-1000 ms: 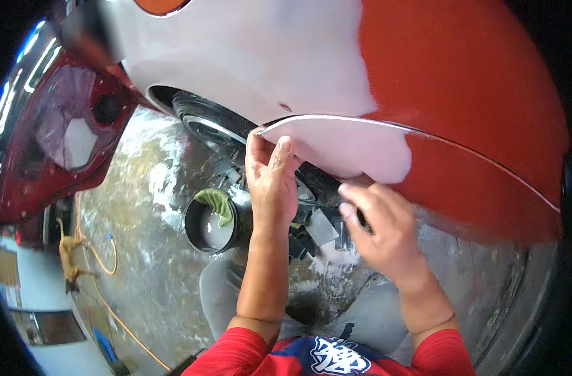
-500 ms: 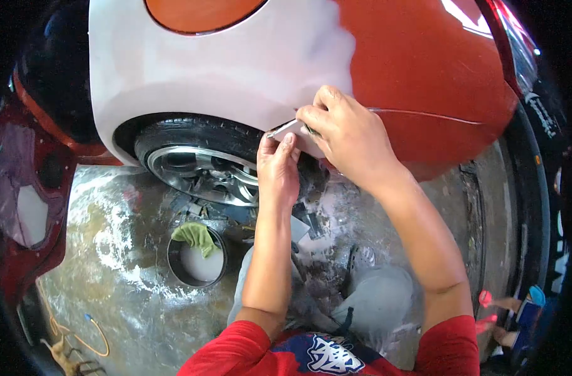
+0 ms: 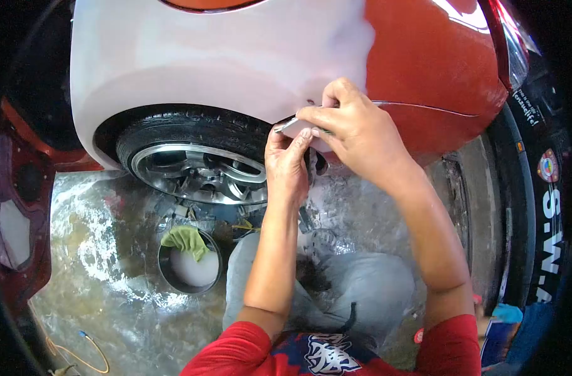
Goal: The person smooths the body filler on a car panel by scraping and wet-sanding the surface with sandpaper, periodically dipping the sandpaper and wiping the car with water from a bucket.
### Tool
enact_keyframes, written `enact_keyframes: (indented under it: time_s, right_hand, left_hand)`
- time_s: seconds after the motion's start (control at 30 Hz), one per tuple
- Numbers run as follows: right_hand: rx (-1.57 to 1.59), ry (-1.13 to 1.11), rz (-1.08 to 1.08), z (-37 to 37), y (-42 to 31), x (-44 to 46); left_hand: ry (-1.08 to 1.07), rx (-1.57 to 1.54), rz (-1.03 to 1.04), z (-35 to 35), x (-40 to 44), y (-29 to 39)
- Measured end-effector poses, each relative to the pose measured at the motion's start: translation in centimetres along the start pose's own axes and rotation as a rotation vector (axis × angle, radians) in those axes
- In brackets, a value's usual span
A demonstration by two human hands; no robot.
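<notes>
My left hand [image 3: 287, 161] and my right hand [image 3: 364, 135] meet at the rear edge of the wheel arch. Between them is a thin, pale grey folded piece that looks like sandpaper [image 3: 295, 128]. The left thumb presses on its face while the right fingers pinch its upper edge; the far side of both grips is hidden. Just behind is the car's rear fender [image 3: 236, 53], coated in whitish primer that gives way to red paint [image 3: 430, 62]. Below and left of the hands sits the wheel [image 3: 201, 174] with its black tyre.
A black bucket [image 3: 163, 274] of cloudy water stands on the wet floor [image 3: 104, 244], with a green cloth [image 3: 187, 240] over its rim. An orange hose [image 3: 98, 351] lies lower left. An open red door [image 3: 38, 263] flanks the left, a dark lettered bumper [image 3: 518, 207] the right.
The view has shifted, so the fender and wheel sit slightly left in it. Both hands remain together on the sandpaper, whose tilt has changed a little.
</notes>
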State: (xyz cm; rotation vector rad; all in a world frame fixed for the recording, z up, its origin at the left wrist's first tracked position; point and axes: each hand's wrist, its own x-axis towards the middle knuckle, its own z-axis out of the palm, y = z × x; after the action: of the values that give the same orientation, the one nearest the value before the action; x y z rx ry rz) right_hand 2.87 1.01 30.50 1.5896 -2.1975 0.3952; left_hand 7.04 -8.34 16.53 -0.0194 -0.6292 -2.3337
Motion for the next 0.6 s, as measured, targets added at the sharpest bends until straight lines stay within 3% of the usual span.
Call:
enact_keyframes:
  time_s: [0.1, 0.13, 0.3, 0.4, 0.6]
  right_hand:
    - [-0.116, -0.049, -0.146, 0.4, -0.9, 0.6]
    - [-0.112, 0.026, -0.245, 1.2, -1.2, 0.6]
    - [-0.315, -0.128, -0.133, 0.6, -3.2, 1.9]
    - [-0.336, -0.066, -0.066, 1.7, -3.8, 2.4]
    - [-0.232, 0.002, -0.072, 1.8, -3.8, 2.1]
  left_hand:
    - [-0.035, 0.017, -0.039, -1.5, 0.5, -0.3]
    - [-0.048, 0.039, -0.059, -2.1, 0.6, -0.2]
    - [-0.037, 0.181, -0.144, -1.2, 0.1, 1.3]
    - [-0.066, 0.339, -0.076, -0.3, -0.3, 1.9]
    - [-0.060, 0.357, -0.101, 0.8, -0.1, 1.1]
